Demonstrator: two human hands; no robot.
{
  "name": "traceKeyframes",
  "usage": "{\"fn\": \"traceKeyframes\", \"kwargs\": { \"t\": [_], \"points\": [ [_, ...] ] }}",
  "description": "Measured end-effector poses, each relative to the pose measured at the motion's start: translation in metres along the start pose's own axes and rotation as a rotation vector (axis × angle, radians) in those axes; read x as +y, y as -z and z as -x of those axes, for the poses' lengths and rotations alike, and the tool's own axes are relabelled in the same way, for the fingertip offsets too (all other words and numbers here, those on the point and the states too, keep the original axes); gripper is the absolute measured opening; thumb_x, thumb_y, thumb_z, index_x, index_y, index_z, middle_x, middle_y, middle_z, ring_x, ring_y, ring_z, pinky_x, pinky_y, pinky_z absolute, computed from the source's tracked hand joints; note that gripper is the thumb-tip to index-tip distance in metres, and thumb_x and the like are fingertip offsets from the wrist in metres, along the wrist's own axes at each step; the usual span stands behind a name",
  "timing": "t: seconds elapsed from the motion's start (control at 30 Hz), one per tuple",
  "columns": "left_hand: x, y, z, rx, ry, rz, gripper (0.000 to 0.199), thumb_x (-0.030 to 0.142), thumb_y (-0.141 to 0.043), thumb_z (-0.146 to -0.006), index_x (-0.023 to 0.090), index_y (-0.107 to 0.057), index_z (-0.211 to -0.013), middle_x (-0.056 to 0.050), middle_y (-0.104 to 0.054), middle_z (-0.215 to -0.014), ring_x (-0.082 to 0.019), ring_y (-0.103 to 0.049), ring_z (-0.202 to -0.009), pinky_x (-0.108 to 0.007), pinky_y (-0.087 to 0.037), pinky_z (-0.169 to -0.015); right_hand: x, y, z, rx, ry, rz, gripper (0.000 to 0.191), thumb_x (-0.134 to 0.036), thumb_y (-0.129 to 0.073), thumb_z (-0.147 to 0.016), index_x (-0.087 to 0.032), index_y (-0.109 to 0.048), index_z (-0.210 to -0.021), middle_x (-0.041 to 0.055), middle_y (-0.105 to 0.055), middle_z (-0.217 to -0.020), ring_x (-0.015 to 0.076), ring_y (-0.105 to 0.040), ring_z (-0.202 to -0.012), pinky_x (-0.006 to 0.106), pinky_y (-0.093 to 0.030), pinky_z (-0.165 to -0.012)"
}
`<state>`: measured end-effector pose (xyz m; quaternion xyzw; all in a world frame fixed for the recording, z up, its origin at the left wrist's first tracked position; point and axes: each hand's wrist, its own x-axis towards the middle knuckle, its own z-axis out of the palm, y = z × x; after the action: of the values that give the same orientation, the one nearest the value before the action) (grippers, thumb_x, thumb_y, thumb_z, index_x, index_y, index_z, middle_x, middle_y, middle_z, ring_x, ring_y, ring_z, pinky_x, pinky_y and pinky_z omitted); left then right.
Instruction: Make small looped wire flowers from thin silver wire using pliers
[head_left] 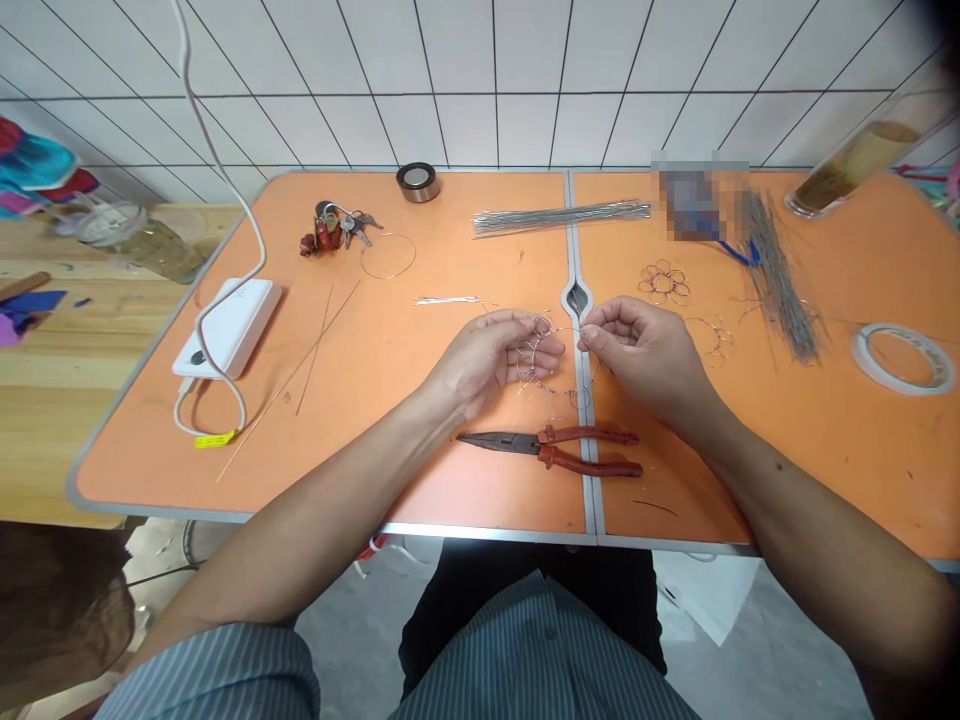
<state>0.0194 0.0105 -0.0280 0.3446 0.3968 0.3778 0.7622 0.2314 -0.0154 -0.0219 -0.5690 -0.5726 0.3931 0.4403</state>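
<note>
Over the middle of the orange table, my left hand (499, 358) holds a piece of thin looped wire (531, 358) between its thumb and fingers. My right hand (637, 350) is just to the right, its thumb and forefinger pinched on a fine wire end that runs toward the looped piece. More wire loops hang below, between the hands. Red-handled long-nose pliers (555, 450) lie below both hands, pointing left. A flower-shaped wire piece (664, 283) lies beyond my right hand, and another curled wire piece (712, 338) is beside it.
On the orange table (337, 440) are a white power box (227, 328) with a cable, keys (352, 228), black tape (418, 182), wire bundles (561, 216) (784, 285), a white ring (902, 359) and a glass (851, 170). A person's head (60, 610) shows at lower left.
</note>
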Motion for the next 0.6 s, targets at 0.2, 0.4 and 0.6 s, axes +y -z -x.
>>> {"fn": "traceKeyframes", "kwargs": {
  "t": [0.2,0.4,0.6],
  "points": [
    [-0.0045,0.0023,0.0001,-0.004,-0.068,-0.049,0.009,0.020,-0.074,-0.096,0.013,-0.077,-0.092,-0.010,-0.083,-0.088,-0.013,-0.073,-0.064,-0.025,-0.060,-0.065,0.0008,0.0005,-0.0003,0.006,0.035,0.056,0.007,-0.019,-0.077,-0.087,-0.023,-0.072,-0.086,0.0021,-0.072,-0.081,0.0174,-0.066,-0.074,0.032,-0.055,-0.070],
    [-0.0077,-0.0020,0.0034,-0.017,-0.083,-0.106,0.010,0.021,-0.077,-0.095,0.012,-0.078,-0.091,-0.009,-0.082,-0.085,-0.010,-0.068,-0.060,-0.021,-0.055,-0.061,-0.0003,0.0014,0.0010,0.021,0.103,0.072,0.003,-0.021,-0.075,-0.090,-0.023,-0.073,-0.090,0.0028,-0.074,-0.084,0.0183,-0.068,-0.077,0.033,-0.056,-0.071],
    [-0.0093,-0.0051,0.0051,-0.035,-0.066,-0.148,0.011,0.022,-0.077,-0.096,0.012,-0.078,-0.090,-0.010,-0.083,-0.086,-0.011,-0.070,-0.061,-0.023,-0.056,-0.062,0.0012,-0.0001,0.0022,-0.067,0.115,0.156,0.008,-0.028,-0.073,-0.092,-0.021,-0.077,-0.095,0.0048,-0.080,-0.088,0.0204,-0.071,-0.077,0.035,-0.053,-0.071]
  ]
}}
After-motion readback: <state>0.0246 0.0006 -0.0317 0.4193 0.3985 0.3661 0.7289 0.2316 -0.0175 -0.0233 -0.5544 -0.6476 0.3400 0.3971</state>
